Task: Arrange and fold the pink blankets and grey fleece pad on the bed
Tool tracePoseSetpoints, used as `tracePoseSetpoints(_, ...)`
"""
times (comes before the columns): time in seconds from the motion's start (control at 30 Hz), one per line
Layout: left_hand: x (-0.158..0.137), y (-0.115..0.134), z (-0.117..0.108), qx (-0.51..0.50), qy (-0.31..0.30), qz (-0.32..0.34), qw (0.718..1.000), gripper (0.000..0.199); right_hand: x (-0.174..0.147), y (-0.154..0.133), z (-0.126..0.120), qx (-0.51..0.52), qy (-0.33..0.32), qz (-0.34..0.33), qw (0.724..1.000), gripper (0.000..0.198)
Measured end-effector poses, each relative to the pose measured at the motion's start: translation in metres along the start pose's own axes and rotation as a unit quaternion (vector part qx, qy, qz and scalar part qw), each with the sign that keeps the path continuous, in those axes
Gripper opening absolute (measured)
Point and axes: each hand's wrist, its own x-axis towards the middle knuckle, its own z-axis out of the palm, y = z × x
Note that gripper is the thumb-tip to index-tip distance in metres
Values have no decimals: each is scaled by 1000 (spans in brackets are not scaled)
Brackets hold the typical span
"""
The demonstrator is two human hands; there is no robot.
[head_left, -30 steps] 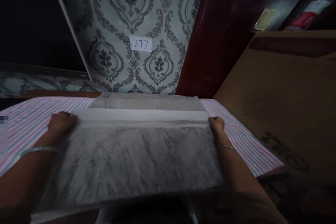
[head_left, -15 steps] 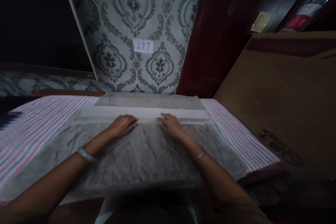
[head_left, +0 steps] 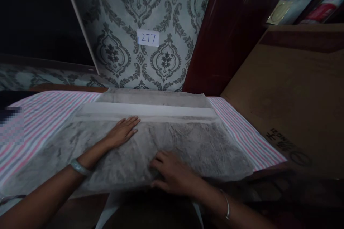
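Observation:
A grey, marbled cloth lies spread over the table, wrinkled in the middle. Across its far part runs a long white strip, with a narrower pale band just below it. My left hand rests flat on the cloth, fingers stretched out and their tips at the pale band. Closer to the front edge, my right hand is over the cloth, somewhat blurred. Its fingers are loosely bent, the thumb stands apart, and no object shows between them. Whether it touches the cloth I cannot tell.
A striped cloth shows beneath on both sides. To the right stands a large cardboard box. Behind are a patterned wall with a paper label reading 277, a dark screen and a dark red post.
My right hand has left the white strip and come back toward the front edge. My left hand has flattened out, its fingers straighter. The view has tilted slightly downward.

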Motion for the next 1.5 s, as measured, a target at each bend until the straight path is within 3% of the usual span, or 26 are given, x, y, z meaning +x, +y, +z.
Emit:
tracePoseSetpoints(0.23,-2,2,-1,26,-11,11,1000,59,2,-4,10,15,-35,38,999,7)
tracePoseSetpoints(0.37,-3,2,-3,36,-22,11,999,58,0,-7,15,54,-82,-3,995,3)
tracePoseSetpoints(0.53,-2,2,-5,44,-35,4,998,58,-13,3,10,42,20,48,998,24)
tracePoseSetpoints(0.6,1,7,-8,44,-46,-10,998,61,-21,9,7,31,33,70,997,32)
tracePoseSetpoints(0.7,13,26,-13,43,-59,-6,997,65,-33,14,5,20,34,95,995,29)
tracePoseSetpoints(0.87,60,67,-18,5,-69,89,994,65,-41,18,6,0,44,125,991,29)
tracePoseSetpoints(1.1,131,97,-7,-18,-96,109,989,66,-43,16,-3,62,16,155,986,11)
tracePoseSetpoints(1.37,130,99,4,-9,-89,116,989,63,-50,23,-3,81,25,120,989,16)
tracePoseSetpoints(1.5,131,99,4,-5,-79,118,990,65,-72,33,-8,23,53,171,984,27)
